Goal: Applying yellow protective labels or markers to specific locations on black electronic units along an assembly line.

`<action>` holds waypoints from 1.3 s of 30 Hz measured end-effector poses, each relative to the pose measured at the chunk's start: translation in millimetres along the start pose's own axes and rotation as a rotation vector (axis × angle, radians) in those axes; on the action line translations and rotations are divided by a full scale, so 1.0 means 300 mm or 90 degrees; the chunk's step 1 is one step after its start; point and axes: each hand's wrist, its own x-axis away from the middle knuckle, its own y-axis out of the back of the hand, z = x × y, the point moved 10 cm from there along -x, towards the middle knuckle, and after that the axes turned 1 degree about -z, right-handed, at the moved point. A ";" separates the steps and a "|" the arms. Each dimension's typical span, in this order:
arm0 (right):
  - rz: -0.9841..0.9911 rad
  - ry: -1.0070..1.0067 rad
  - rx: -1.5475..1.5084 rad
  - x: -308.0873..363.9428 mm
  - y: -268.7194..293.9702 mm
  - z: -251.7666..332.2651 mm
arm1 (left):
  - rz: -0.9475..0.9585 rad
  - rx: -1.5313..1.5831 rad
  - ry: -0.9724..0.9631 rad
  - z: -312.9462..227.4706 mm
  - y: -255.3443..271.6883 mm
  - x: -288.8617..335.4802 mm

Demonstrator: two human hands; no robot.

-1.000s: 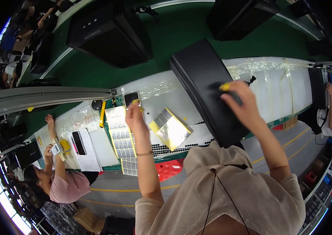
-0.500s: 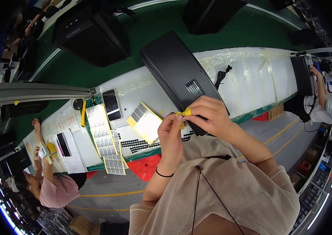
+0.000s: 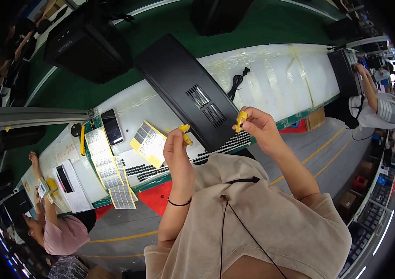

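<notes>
My left hand (image 3: 178,149) is raised at the near left edge of the black computer case (image 3: 178,79). Yellow finger cots (image 3: 185,128) appear to cover its thumb and fingertip, which stand a little apart. By the case's near right corner is my right hand (image 3: 262,130), also with yellow on its fingertips. Those tips are close together with a dark spot between them; what they pinch is too small to tell. The case lies on the white bench, two vent grilles (image 3: 198,96) showing. Rows of small black round pads (image 3: 148,173) lie along the bench's near edge.
Left of the case are sticker sheets (image 3: 148,143), more label sheets (image 3: 106,169), a phone (image 3: 112,126) and a yellow cutter (image 3: 83,141). A black power cord (image 3: 238,83) lies beyond the case. Co-workers sit at left and right. Dark cases stand on the green conveyor (image 3: 160,21).
My hands were together at the case's near edge and have parted, left hand to the left, right hand to the right. The case shows a second grille. The whole view has shifted.
</notes>
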 end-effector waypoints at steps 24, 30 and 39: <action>0.028 0.183 0.963 -0.008 0.070 -0.013 | -0.016 -0.104 -0.017 0.031 0.027 -0.001; 0.115 -0.216 0.521 -0.120 0.245 -0.181 | -0.016 -0.094 -0.028 0.010 0.037 -0.034; 0.139 -0.314 0.458 -0.111 0.252 -0.205 | -0.025 -0.130 -0.027 0.011 0.082 -0.136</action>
